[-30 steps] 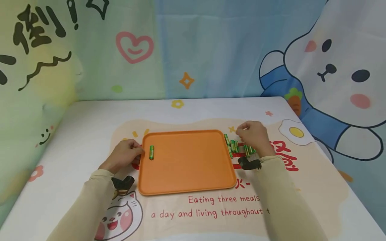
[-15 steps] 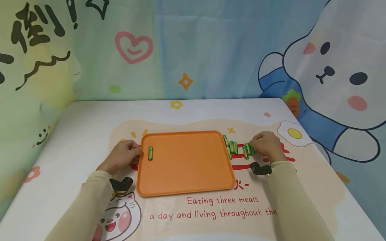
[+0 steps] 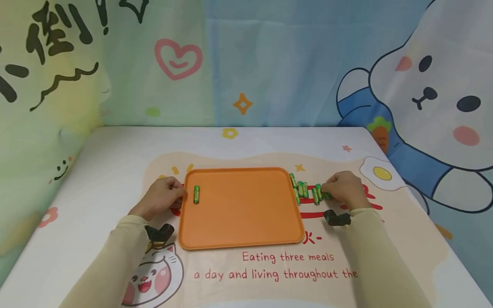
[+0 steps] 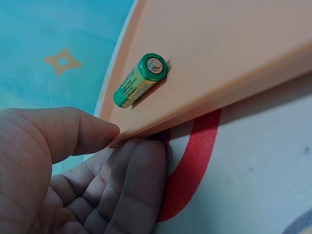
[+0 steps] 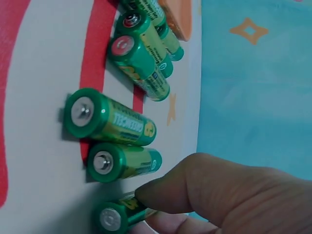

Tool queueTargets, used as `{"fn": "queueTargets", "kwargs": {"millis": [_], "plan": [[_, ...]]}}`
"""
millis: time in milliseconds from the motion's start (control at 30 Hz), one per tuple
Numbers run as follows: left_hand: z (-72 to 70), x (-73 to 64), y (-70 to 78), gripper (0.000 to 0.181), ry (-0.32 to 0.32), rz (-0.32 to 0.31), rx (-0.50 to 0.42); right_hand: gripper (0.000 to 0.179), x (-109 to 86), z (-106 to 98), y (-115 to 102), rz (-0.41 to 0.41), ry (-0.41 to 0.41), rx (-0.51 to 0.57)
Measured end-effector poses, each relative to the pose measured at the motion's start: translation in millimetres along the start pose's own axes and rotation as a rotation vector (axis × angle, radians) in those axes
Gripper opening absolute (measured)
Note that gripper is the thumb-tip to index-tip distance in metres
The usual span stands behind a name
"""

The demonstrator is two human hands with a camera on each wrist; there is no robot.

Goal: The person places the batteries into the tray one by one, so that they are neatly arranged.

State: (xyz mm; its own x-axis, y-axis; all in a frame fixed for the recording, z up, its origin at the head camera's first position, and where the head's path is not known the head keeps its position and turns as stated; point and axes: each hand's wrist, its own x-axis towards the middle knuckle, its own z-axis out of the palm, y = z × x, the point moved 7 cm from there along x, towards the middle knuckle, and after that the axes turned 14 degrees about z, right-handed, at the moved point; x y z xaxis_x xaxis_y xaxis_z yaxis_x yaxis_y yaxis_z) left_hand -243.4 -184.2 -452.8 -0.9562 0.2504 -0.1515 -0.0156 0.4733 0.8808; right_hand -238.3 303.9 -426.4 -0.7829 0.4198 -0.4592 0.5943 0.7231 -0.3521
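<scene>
At the left end of the orange tray (image 3: 242, 214), my left hand (image 3: 161, 199) pinches the rim, with the thumb on top and the fingers beneath in the left wrist view. A single green battery (image 4: 141, 80) lies on the tray close to that hand. My right hand (image 3: 346, 189) is to the right of the tray. Its thumb and fingers pinch another green battery (image 5: 111, 219), partly covered by the thumb. Two loose batteries lie beside it, the nearer battery (image 5: 124, 162) just apart from the thumb.
Several more green batteries (image 3: 302, 189) lie against and near the tray's right edge. A printed cloth (image 3: 285, 286) covers the table. Behind the table's far edge hangs a cartoon backdrop (image 3: 269, 64).
My right hand has moved right and slightly toward me, coming down onto a battery at the right end of the group. My left hand stays at the tray's rim. The head view has shifted slightly.
</scene>
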Motion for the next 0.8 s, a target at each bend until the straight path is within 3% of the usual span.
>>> {"fn": "queueTargets", "kwargs": {"millis": [200, 400, 633, 800], "plan": [[1.8, 1.6, 2.8, 0.018, -0.001, 0.008, -0.005, 0.039, -7.2, -7, -4, -0.026, 0.037, 0.033], [-0.8, 3.9, 0.8, 0.018, 0.009, 0.009, 0.006, 0.042, -21.6, -2, -34, -0.088, 0.006, 0.134], [-1.8, 3.4, -0.6, 0.018, 0.020, 0.002, -0.005, 0.032, -38.5, 21, -79, -0.191, -0.084, 0.288], [-3.0, 2.2, -1.8, 0.017, 0.019, -0.010, -0.001, 0.031, -48.0, 44, -109, -0.235, -0.151, 0.317]]}}
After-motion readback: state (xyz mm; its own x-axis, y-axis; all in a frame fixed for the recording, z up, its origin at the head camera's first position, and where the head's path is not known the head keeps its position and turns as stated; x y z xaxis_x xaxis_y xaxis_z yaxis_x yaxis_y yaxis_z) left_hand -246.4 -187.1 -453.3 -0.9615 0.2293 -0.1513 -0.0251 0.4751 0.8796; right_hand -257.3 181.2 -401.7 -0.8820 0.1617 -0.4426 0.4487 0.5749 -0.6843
